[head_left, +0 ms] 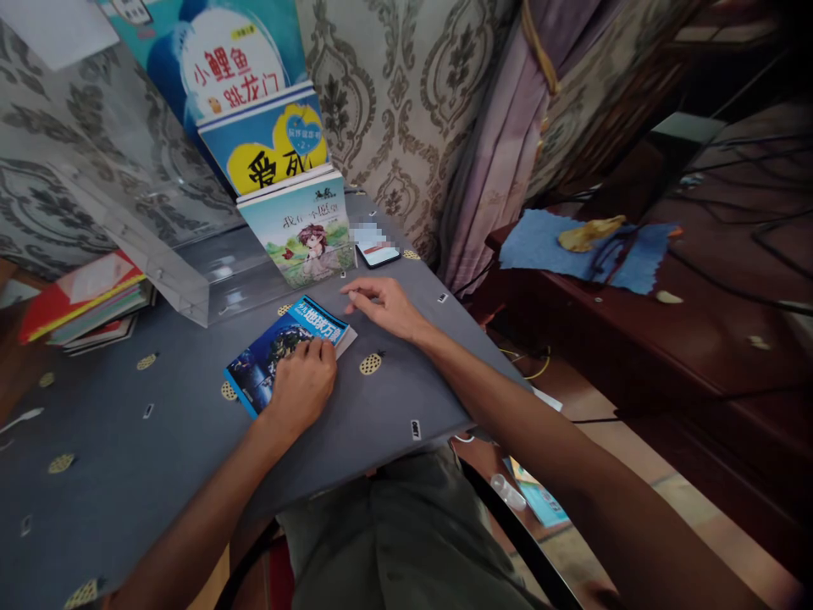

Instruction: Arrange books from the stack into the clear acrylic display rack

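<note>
A blue paperback book (pixel 247 373) with a globe on its cover lies flat on the dark grey tablecloth. My left hand (pixel 303 378) rests over its lower right part, fingers bent and close together at the book's edge; the fingertips are partly hidden. To the right of the book, my right hand (pixel 384 303) hovers or lies just above the cloth with fingers loosely stretched, holding nothing. Beyond my hands, a picture book (pixel 305 224) with a cartoon girl stands at the front of a clear acrylic rack (pixel 190 292). A smartphone (pixel 379 253) lies beside it.
Two taller picture books, a blue and yellow one (pixel 235 148) and a teal one (pixel 165 51), stand behind in tiers. Stacked books (pixel 95 296) lie at the left. A dark red wooden cabinet (pixel 717 339) bears a blue cloth (pixel 539 246) and cables. The table's right edge is near my right forearm.
</note>
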Demonstrator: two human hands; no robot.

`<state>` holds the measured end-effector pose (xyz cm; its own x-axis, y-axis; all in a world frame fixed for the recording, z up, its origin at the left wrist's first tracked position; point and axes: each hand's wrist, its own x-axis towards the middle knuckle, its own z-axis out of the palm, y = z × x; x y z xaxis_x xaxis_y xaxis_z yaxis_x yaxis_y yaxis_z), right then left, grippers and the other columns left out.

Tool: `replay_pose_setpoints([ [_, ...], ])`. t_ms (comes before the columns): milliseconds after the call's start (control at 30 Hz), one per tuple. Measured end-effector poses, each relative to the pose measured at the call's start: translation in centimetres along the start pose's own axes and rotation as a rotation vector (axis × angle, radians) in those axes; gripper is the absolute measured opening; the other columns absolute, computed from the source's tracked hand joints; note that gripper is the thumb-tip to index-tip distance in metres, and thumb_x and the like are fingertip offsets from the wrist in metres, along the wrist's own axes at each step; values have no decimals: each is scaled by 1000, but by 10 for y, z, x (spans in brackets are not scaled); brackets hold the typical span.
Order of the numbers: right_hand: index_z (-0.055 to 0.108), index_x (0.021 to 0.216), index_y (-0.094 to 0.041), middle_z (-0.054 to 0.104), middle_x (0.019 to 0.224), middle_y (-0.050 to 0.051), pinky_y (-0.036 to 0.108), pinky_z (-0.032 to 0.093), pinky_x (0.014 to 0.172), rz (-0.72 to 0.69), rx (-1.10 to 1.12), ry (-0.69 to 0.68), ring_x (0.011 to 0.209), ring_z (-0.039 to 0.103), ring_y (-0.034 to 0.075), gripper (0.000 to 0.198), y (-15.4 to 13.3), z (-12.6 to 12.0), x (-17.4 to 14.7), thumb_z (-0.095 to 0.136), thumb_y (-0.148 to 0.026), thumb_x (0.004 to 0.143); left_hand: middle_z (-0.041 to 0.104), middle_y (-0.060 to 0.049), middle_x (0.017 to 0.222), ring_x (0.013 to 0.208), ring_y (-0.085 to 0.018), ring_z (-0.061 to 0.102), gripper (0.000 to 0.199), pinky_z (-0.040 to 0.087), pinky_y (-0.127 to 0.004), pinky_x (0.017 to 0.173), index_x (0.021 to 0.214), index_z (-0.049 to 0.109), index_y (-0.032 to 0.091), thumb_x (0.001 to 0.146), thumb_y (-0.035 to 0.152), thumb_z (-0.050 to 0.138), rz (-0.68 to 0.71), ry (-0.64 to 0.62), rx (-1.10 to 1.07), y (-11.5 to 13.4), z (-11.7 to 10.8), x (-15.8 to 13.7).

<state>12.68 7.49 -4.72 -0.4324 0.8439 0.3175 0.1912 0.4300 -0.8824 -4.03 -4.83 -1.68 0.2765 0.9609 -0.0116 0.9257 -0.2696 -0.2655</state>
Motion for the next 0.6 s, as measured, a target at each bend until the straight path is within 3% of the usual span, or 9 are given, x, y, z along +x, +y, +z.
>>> replay_pose_setpoints([
  [233, 72, 91, -15, 65, 59, -1, 24, 38, 56, -8, 64, -171, 54, 53, 11, 28, -13, -1, -6, 50, -33, 95, 70, -17, 110, 98, -28, 68, 34, 57, -36, 71, 111, 67, 11, 104, 22, 36, -3, 15, -4, 6, 3, 1],
  [367, 69, 77, -15, 59, 57, -3, 23, 36, 56, -42, -52, -306, 53, 50, 10, 28, -10, 4, -9, 56, -35, 93, 70, -17, 119, 103, -28, 67, 33, 58, -37, 77, 118, 66, 9, 103, 26, 42, 13, 45, -12, 5, 7, -1],
  [500, 70, 79, -16, 60, 62, -3, 23, 37, 58, -70, -179, -428, 58, 52, 10, 11, -1, 9, -8, 66, -25, 83, 70, -12, 121, 108, -25, 65, 30, 57, -37, 87, 113, 69, 15, 103, 31, 46, 61, 120, -137, -22, 13, -7],
  [600, 71, 83, -16, 63, 71, -1, 22, 39, 59, -110, -227, -484, 61, 53, 11, 6, 2, 9, -7, 70, -22, 81, 67, -12, 128, 116, -27, 62, 29, 54, -41, 95, 118, 68, 17, 102, 28, 47, -76, 119, -165, -56, 18, -17],
])
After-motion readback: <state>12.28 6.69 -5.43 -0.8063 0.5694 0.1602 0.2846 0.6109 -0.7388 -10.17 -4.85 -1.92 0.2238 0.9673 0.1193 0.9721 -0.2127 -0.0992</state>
